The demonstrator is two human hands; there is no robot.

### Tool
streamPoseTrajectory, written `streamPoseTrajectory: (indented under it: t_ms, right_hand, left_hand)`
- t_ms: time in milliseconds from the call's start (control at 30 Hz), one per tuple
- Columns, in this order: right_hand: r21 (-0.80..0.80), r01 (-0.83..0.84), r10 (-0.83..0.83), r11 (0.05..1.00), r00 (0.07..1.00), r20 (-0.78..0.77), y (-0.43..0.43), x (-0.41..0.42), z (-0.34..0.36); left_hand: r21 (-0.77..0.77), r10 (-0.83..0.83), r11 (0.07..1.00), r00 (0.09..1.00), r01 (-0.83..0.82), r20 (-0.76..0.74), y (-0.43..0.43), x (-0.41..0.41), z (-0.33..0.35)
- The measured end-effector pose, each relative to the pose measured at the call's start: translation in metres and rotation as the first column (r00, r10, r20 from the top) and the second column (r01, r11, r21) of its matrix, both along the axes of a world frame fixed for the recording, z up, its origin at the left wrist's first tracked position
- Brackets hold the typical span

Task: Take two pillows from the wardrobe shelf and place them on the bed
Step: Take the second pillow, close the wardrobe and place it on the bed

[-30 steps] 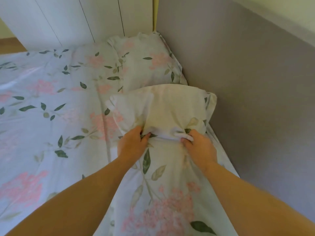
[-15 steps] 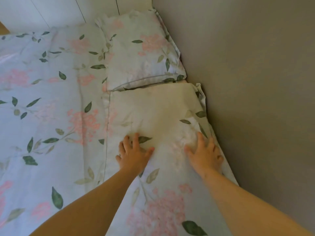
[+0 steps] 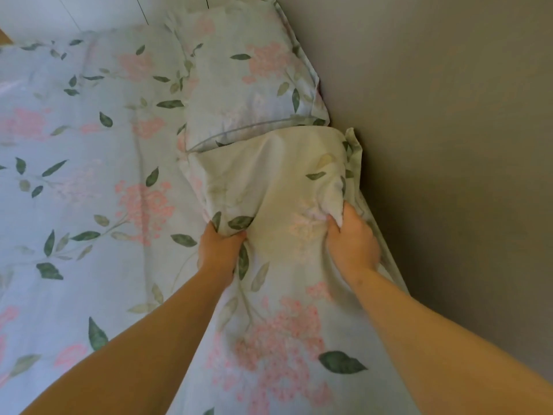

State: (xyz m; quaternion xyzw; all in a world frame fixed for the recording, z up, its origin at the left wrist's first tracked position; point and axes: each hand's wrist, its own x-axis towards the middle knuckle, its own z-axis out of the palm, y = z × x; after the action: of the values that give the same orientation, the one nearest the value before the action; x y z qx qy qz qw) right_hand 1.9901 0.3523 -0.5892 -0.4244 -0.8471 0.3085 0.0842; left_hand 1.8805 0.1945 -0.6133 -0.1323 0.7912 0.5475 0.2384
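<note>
Two floral pillows lie end to end on the bed [image 3: 74, 181] along the grey wall. The far pillow [image 3: 248, 76] rests flat in the corner. The near pillow [image 3: 269, 181], pale with faint leaves, is bunched up at its near edge. My left hand [image 3: 220, 250] grips its near left corner, fingers closed in the fabric. My right hand [image 3: 351, 241] pinches its near right corner beside the wall. Both forearms reach in from the bottom of the view.
The bed cover has pink flowers and green leaves and spreads to the left. A grey wall [image 3: 449, 145] runs down the right side, tight against the pillows. White wardrobe doors [image 3: 89, 10] stand beyond the bed's far end.
Half a second ago both hands lay flat with spread fingers on the near pillow. Now they have closed on its near corners and the fabric is gathered up.
</note>
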Motion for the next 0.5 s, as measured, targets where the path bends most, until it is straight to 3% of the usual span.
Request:
streamPoseTrajectory:
  t_ms: [133, 233, 367, 433, 500]
  right_hand:
    - [0.141, 0.019, -0.023, 0.99, 0.999, 0.032, 0.023, -0.008, 0.005]
    - [0.215, -0.079, 0.061, 0.973, 0.994, 0.089, 0.045, -0.014, 0.001]
    - [0.054, -0.067, 0.057, 0.996, 0.984, 0.168, 0.052, 0.005, -0.01]
    - [-0.067, 0.027, -0.01, 0.997, 0.972, 0.234, 0.036, 0.043, -0.024]
    - [-0.114, 0.089, -0.052, 0.989, 0.953, 0.3, 0.016, 0.085, -0.039]
  left_hand:
    - [-0.013, -0.024, 1.0, 0.994, 0.023, -0.103, 0.021, -0.014, 0.008]
    - [-0.057, -0.158, 0.986, 0.987, 0.159, 0.023, 0.026, -0.015, 0.001]
    - [-0.308, -0.51, 0.809, 0.858, 0.501, 0.059, 0.014, 0.017, -0.016]
    - [-0.387, -0.588, 0.728, 0.806, 0.565, 0.071, 0.002, 0.042, -0.026]
    - [-0.382, -0.571, 0.733, 0.814, 0.562, 0.103, -0.009, 0.064, -0.034]
